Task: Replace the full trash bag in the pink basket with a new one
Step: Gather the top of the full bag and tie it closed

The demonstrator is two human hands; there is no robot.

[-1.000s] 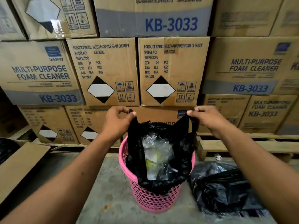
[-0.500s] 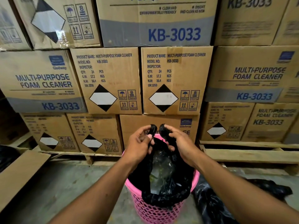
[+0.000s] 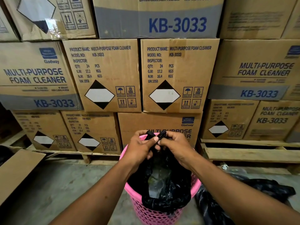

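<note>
Pink basket [image 3: 146, 213] on concrete floor [image 3: 53, 189], full black trash bag [image 3: 164, 190] inside w/ rim draped over edge. Left hand [image 3: 139, 148] & right hand [image 3: 176, 147] meet above basket, each grip pinched on bag handle. Crumpled black bag [image 3: 253, 192] on floor just right. Behind: stacked KB-3033 foam cleaner cartons [image 3: 177, 75] on wooden pallet [image 3: 250, 153].

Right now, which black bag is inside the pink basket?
The black bag both hands are pinching shut sits inside the pink basket. The other black bag lies on the floor to its right.
</note>
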